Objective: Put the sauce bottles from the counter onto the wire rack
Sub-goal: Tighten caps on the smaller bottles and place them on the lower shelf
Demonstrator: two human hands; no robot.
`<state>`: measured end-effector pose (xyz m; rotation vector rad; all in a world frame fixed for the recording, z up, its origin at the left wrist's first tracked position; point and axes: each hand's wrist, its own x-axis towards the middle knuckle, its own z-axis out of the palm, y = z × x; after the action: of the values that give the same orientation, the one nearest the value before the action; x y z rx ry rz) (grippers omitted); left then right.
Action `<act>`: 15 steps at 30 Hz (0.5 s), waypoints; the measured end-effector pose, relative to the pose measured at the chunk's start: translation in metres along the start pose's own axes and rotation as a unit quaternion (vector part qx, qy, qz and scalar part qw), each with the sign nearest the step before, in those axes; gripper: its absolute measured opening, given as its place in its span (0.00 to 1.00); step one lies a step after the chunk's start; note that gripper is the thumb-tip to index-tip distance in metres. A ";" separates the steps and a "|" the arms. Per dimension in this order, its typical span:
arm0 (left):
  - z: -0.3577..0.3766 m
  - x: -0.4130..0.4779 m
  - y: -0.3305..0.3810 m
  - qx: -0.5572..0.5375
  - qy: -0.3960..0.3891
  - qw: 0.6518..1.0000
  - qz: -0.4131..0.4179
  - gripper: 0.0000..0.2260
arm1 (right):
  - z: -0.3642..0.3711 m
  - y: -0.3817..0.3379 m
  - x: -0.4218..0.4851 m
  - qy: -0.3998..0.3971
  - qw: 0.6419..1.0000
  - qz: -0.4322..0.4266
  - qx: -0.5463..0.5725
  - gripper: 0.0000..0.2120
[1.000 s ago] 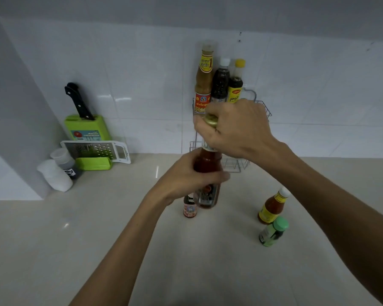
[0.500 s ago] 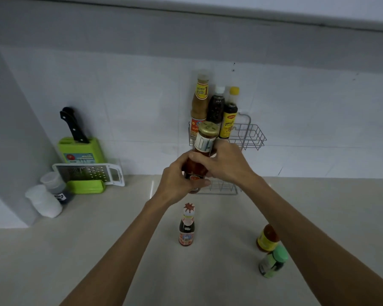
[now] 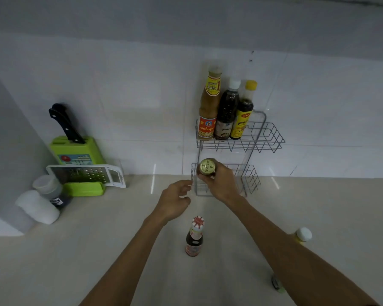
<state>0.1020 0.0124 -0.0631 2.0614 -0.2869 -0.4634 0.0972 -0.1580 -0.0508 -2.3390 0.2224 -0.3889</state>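
**A bottle went into the bottom basket**

The counter [image 3: 75, 261] was wide and pale, with a white tiled wall [image 3: 119, 96] at the far side. A wire rack [image 3: 272, 138] with two baskets stood on the counter against the wall. Three sauce bottles [image 3: 227, 111] stood close together in the left part of the top basket.

On the far left sat a green knife block [image 3: 75, 149] with a black knife [image 3: 64, 122] stuck in it. A white grater [image 3: 86, 173] leaned just in front of the block, and two white cups [image 3: 40, 204] lay near it.

The right hand [image 3: 219, 182] was wrapped around a bottle with a gold cap [image 3: 207, 167], holding it in the left part of the bottom basket. The left hand [image 3: 175, 200] was just beside the rack with loose, curled fingers and nothing in it.

A small dark bottle [image 3: 194, 239] with a red and white cap stood on the near counter between the two arms. A yellow bottle with a white cap [image 3: 303, 235] peeked out behind the right arm.
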 end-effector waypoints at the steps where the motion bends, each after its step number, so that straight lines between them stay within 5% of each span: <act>1: 0.000 0.004 -0.001 0.000 -0.001 1.000 -0.003 0.26 | 0.006 0.003 0.005 0.004 1.000 0.008 0.006 0.18; 15: -0.002 0.078 0.018 0.086 -0.033 0.995 -0.025 0.25 | 0.040 0.022 0.089 -0.061 0.984 0.167 -0.016 0.23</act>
<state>0.1732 -0.0250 -0.0632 2.2273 -0.3247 -0.5538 0.1934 -0.1713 -0.0748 -2.2918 0.5541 -0.0773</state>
